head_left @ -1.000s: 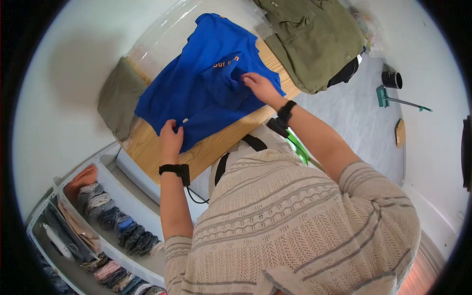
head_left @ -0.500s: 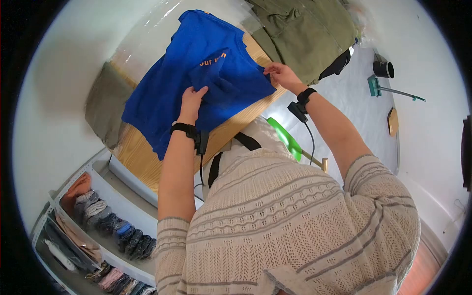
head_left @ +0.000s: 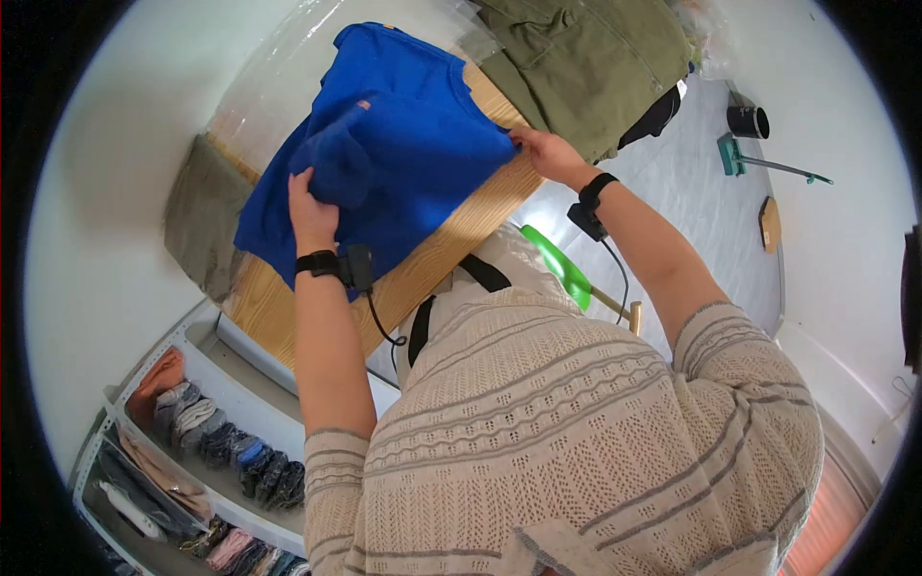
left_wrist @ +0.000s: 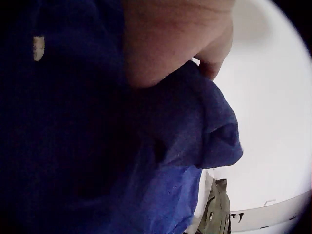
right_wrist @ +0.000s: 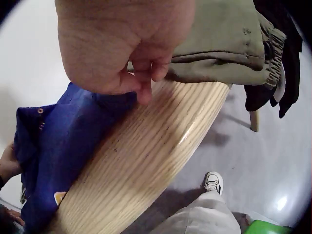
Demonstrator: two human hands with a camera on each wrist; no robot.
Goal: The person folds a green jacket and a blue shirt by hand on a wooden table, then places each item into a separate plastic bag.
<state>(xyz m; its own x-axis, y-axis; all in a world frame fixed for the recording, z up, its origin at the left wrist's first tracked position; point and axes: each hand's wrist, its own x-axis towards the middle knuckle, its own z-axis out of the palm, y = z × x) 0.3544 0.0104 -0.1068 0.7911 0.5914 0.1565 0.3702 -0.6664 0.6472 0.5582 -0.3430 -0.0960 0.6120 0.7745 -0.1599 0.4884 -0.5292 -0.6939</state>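
Note:
A blue garment (head_left: 413, 125) lies over the wooden table (head_left: 274, 302), with part of it lifted in a fold at its left side. My left hand (head_left: 313, 216) grips that raised fold; in the left wrist view the hand (left_wrist: 180, 39) covers the top of the bunched blue cloth (left_wrist: 195, 122). At the garment's right corner, my right hand (head_left: 552, 156) pinches the edge between thumb and fingers. The right wrist view has this hand (right_wrist: 124, 44) above the table edge, fingertips on the blue cloth (right_wrist: 73, 131).
An olive green garment (head_left: 595, 67) lies at the back right. Clear plastic (head_left: 279, 77) and a grey-green folded item (head_left: 202, 221) are at the left. Bins (head_left: 259, 490) of rolled clothes stand lower left. A green stool (head_left: 557, 269) is beside the table.
My left hand has moved left and raised a fold of the blue garment, covering most of the orange lettering. My right hand moved right from the middle of the cloth to its corner.

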